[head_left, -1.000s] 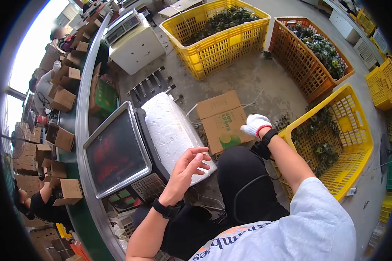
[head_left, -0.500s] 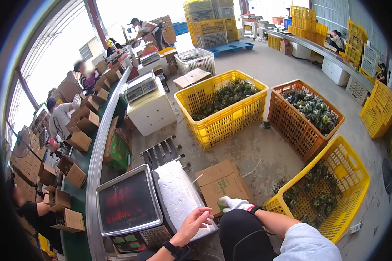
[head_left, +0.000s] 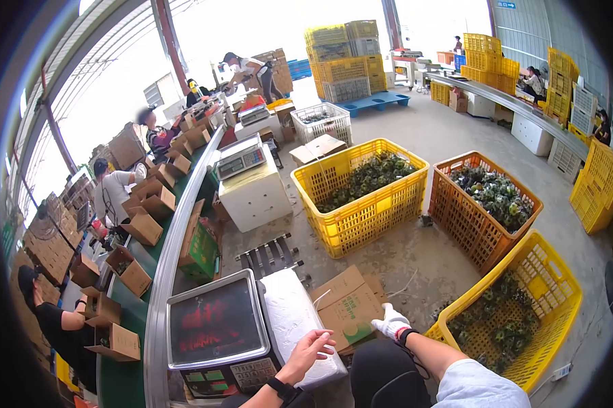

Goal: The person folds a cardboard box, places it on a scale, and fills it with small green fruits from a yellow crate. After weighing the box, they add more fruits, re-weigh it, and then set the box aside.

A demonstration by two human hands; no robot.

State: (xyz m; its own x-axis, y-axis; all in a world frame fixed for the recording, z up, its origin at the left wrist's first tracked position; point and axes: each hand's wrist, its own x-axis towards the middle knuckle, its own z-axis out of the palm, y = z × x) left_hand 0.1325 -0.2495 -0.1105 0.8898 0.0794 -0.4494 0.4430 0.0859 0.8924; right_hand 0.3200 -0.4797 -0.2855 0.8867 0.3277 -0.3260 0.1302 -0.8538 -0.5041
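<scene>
Scale pad [head_left: 286, 319] under L fingers [head_left: 323, 338], carton [head_left: 344, 306] by R hand [head_left: 392, 321]

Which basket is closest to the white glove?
The bottom-right yellow crate, beside the gloved right hand; the orange crate and the other yellow crate stand farther off.

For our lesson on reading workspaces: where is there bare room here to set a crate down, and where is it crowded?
Bare floor lies between the middle yellow crate, the orange crate and the flat cardboard. More lies beyond the crates, toward the blue pallet. The conveyor at left is crowded with boxes.
</scene>
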